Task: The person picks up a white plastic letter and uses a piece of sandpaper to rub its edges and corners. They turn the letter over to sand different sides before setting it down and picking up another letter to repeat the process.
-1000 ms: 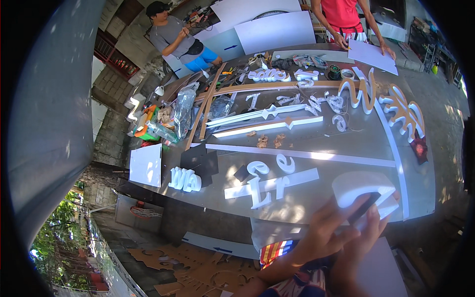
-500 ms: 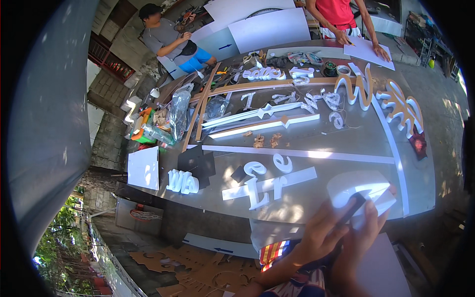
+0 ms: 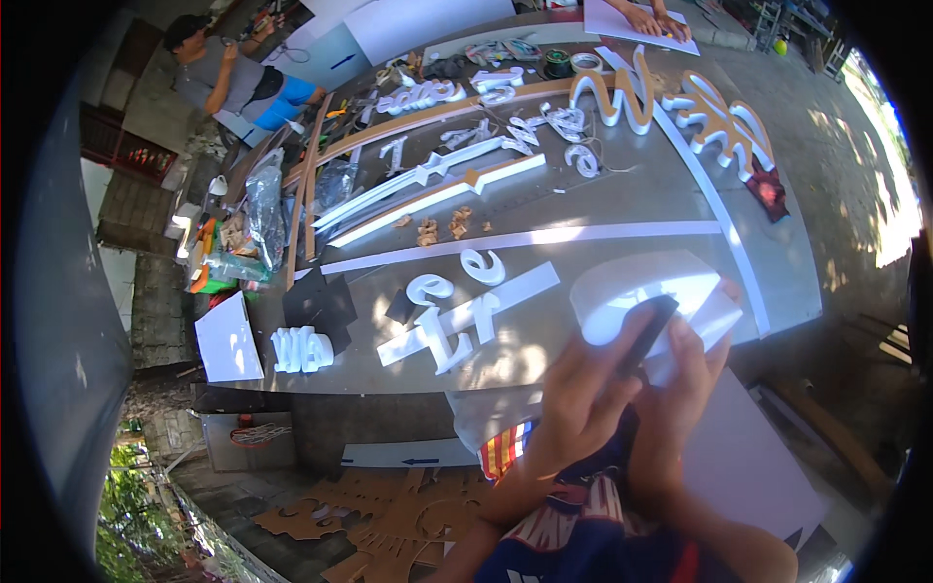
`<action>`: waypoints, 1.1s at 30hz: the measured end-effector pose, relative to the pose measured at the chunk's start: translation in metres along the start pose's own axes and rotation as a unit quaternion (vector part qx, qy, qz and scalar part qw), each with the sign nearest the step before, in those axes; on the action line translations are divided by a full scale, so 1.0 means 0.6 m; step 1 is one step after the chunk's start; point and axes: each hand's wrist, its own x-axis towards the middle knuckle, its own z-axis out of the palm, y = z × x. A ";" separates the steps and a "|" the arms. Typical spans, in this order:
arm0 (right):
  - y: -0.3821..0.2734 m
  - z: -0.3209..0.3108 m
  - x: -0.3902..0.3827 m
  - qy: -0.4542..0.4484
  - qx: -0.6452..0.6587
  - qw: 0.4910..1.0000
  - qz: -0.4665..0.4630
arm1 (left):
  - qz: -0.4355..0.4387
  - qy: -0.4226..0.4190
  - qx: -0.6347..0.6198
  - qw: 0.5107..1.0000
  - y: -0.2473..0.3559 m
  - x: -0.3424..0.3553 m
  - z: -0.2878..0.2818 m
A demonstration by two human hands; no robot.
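My left hand (image 3: 578,389) is closed around the left side of a curved white piece (image 3: 622,282), with a dark rectangular bar (image 3: 646,335) held against its inner part. My right hand (image 3: 680,398) grips the piece from the right, thumb raised beside the bar and fingers partly hidden behind the white edge. Both hands are above the near right edge of a grey metal table (image 3: 792,262). Left of them, white cut-out letters (image 3: 442,340) stand or lie over a pale strip, near black sheets (image 3: 316,296) and a small bunched set of white letters (image 3: 301,350).
Long wooden and white strips, more white and brown letters (image 3: 612,97), plastic bags (image 3: 262,209) and tools cover the table. A person in grey (image 3: 219,78) is at the back left; another person's hands (image 3: 651,24) rest on a white sheet. Brown cut-out boards (image 3: 389,525) lie below.
The whole view has shifted, so the table sits higher and further left. My hands still hold the white piece and bar. The person at the back right now shows only hands and forearms.
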 end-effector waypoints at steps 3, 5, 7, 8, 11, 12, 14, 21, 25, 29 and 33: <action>0.000 -0.002 0.012 0.020 0.004 1.000 -0.014 | 0.028 0.029 -0.016 0.999 -0.020 -0.006 0.004; -0.010 0.005 0.008 0.018 0.007 1.000 0.016 | 0.049 0.047 -0.012 0.998 -0.014 0.010 0.019; -0.007 -0.003 0.003 0.003 0.004 1.000 0.019 | 0.034 0.048 -0.003 0.998 0.001 0.019 0.021; -0.013 -0.003 0.001 -0.001 0.008 1.000 0.007 | 0.028 0.047 -0.004 0.998 0.004 0.013 0.020; -0.008 -0.010 0.004 0.013 0.008 1.000 0.005 | 0.060 0.008 0.062 0.996 0.002 -0.004 0.010; -0.008 -0.012 0.006 0.031 0.007 0.999 0.014 | 0.059 0.007 0.060 0.996 0.000 -0.005 0.010; -0.008 -0.015 0.008 0.049 0.004 0.999 0.022 | 0.102 0.022 0.064 0.993 -0.005 -0.007 0.011; -0.012 -0.014 0.001 0.008 0.010 0.999 0.052 | 0.091 -0.018 0.068 0.993 0.022 0.005 0.015; -0.008 -0.017 0.007 -0.015 0.017 0.998 0.060 | 0.103 0.007 0.101 0.989 0.017 -0.010 0.000; -0.004 -0.029 0.018 -0.043 0.083 0.994 0.050 | 0.127 -0.029 0.107 0.986 0.005 -0.027 -0.007; 0.005 -0.066 0.023 -0.142 0.263 0.951 0.071 | 0.137 -0.040 0.077 0.987 0.002 -0.044 -0.006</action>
